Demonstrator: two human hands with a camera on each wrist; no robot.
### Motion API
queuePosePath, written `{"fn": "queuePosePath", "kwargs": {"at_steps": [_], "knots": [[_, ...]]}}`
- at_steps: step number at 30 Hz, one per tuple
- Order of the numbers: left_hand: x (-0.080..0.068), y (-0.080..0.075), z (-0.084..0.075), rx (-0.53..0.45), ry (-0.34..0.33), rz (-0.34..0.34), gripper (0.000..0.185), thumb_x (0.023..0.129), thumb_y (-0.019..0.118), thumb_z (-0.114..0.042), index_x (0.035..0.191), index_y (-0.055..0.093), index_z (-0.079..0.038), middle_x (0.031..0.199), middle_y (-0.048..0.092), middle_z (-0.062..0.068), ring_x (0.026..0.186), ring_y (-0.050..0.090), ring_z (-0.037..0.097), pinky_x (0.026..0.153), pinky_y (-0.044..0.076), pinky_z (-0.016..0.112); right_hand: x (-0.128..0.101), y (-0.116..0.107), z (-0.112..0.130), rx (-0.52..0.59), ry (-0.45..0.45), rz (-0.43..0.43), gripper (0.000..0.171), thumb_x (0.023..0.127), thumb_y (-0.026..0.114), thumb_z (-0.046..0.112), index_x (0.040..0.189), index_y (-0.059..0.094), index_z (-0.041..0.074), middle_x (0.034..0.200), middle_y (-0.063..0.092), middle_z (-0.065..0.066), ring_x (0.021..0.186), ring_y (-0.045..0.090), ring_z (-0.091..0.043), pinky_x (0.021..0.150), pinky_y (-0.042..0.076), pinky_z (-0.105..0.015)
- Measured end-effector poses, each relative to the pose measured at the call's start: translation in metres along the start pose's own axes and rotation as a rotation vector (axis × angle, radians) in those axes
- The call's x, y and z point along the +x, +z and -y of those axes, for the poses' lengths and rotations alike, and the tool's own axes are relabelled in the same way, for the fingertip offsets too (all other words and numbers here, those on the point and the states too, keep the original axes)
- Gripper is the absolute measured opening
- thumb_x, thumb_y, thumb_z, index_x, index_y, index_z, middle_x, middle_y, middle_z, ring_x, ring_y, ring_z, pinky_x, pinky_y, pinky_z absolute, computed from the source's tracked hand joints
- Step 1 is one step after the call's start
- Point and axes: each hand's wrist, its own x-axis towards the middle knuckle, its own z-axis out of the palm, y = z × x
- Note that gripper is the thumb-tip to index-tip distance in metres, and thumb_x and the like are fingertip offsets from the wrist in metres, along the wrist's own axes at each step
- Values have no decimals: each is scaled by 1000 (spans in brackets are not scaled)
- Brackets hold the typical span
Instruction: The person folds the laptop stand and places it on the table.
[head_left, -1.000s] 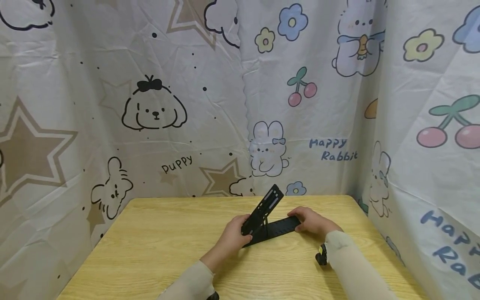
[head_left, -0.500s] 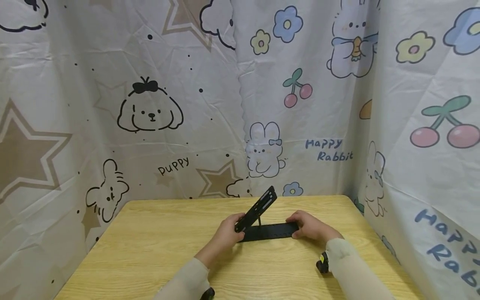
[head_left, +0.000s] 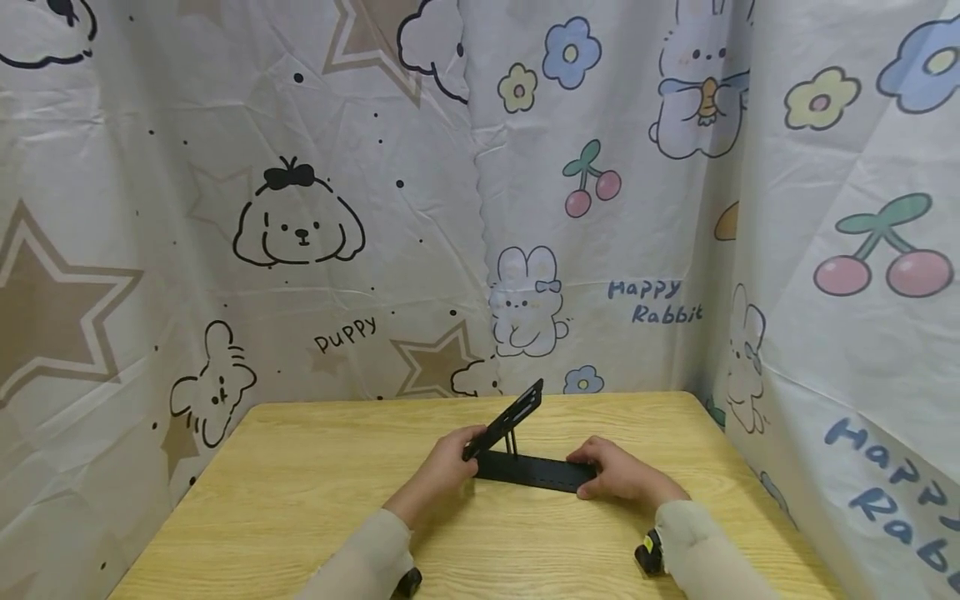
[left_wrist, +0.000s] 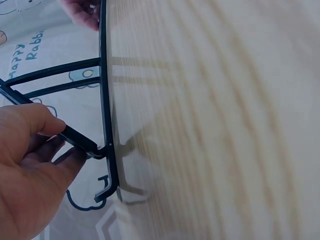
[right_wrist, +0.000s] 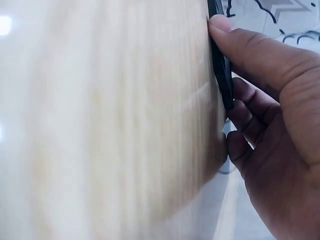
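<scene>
A black folding stand point(head_left: 534, 473) lies near the middle of the wooden table. Its slotted upper plate point(head_left: 517, 415) slants up to the right, propped on two thin struts point(left_wrist: 55, 71). My left hand point(head_left: 441, 468) pinches the lower end of the upper plate between thumb and fingers, close to the hinge. In the left wrist view the base ends in a small upturned hook point(left_wrist: 106, 192). At the base's opposite end, my right hand point(head_left: 621, 472) grips the edge, thumb point(right_wrist: 235, 31) on one side and curled fingers on the other.
The wooden table point(head_left: 322, 475) has a pale grain and rounded far corners. Behind it and to the right hang white curtains point(head_left: 420, 233) printed with puppies, rabbits and cherries. A black wrist camera point(head_left: 649, 553) sits at the right sleeve.
The stand has turned clockwise, its right end swinging toward me. Its upper plate now shows more edge-on. My right hand moved nearer with the base, while my left hand shifted slightly left.
</scene>
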Motion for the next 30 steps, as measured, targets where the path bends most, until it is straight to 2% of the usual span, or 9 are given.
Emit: {"fn": "queuePosePath", "kwargs": {"at_steps": [2, 9, 16, 21, 26, 30], "knots": [[0, -1, 1, -18, -10, 7, 63, 87, 63, 9, 148, 53, -4, 148, 54, 18, 115, 60, 26, 90, 53, 41, -1, 3, 2, -9, 2, 11, 58, 80, 88, 29, 132, 67, 14, 122, 58, 0, 117, 53, -22, 106, 44, -52], [4, -6, 5, -28, -19, 13, 59, 91, 60, 7, 148, 52, -5, 149, 55, 17, 131, 55, 30, 103, 50, 48, -4, 9, 11, -33, 0, 9, 59, 80, 88, 31, 132, 66, 12, 119, 58, 1, 115, 53, -21, 105, 45, -52], [7, -8, 8, -24, -28, 13, 57, 93, 59, 7, 148, 53, -6, 148, 55, 17, 127, 56, 27, 96, 50, 41, -5, 15, 19, -92, -27, -12, 59, 78, 90, 34, 128, 67, 13, 112, 57, 2, 108, 53, -19, 98, 47, -48], [6, -7, 7, -25, -20, -5, 55, 93, 60, 6, 146, 55, -6, 146, 57, 17, 128, 56, 29, 98, 51, 44, -7, 12, 24, -73, 29, 10, 58, 78, 90, 34, 128, 67, 15, 113, 58, 1, 109, 54, -20, 99, 47, -50], [6, -3, 4, -32, -1, -44, 52, 93, 61, 4, 144, 58, -6, 143, 59, 16, 125, 58, 28, 99, 51, 45, -6, -5, 25, 27, 54, 97, 41, 92, 78, 24, 129, 67, 11, 121, 65, -5, 110, 58, -24, 99, 49, -52], [3, -3, 0, -22, 28, -63, 49, 94, 62, 3, 142, 59, -5, 141, 61, 17, 128, 58, 31, 103, 51, 49, 1, -15, 19, 24, -8, 106, 29, 97, 67, 7, 126, 68, 6, 115, 69, -5, 104, 61, -22, 93, 52, -46]]}}
